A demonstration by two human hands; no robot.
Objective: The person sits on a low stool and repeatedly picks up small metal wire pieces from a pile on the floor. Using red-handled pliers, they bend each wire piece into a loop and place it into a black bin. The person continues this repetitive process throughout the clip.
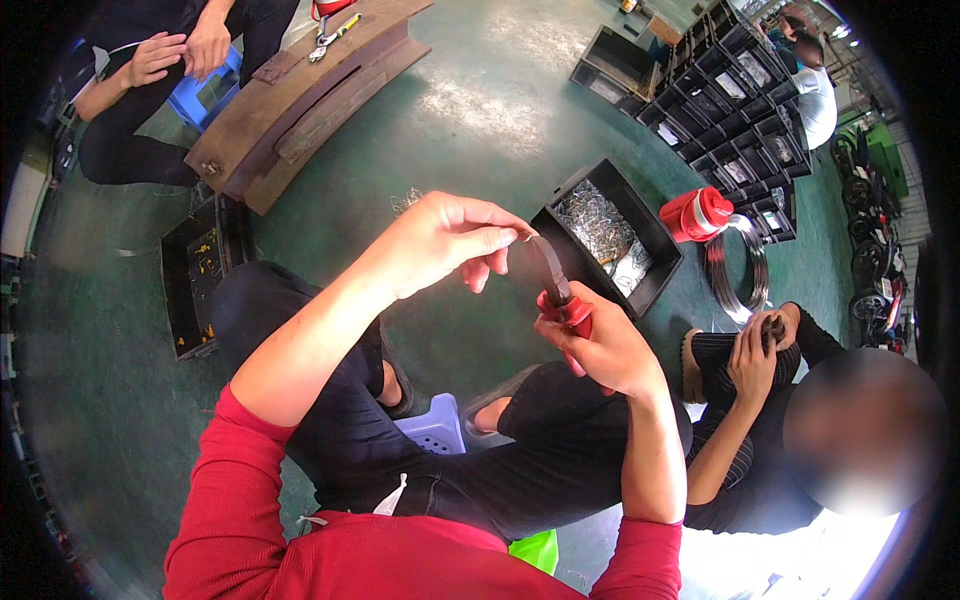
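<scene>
My right hand (612,345) is wrapped round the red handles of a pair of pliers (566,308). From the pliers' dark head a curved dark metal piece (546,262) reaches up to the left; whether it is a jaw or a gripped part I cannot tell. My left hand (450,245) pinches thumb against forefinger right at the tip of that curved piece. Whatever lies in this pinch is too small to name. Just beyond both hands, a black crate (655,300) on the floor holds many small shiny metal pieces.
A red jug (697,214) and a wire coil (737,270) stand right of the crate. Black crates (725,85) are stacked behind. At left are a steel beam (290,110) and another black bin (180,290). Co-workers sit at upper left and close on my right.
</scene>
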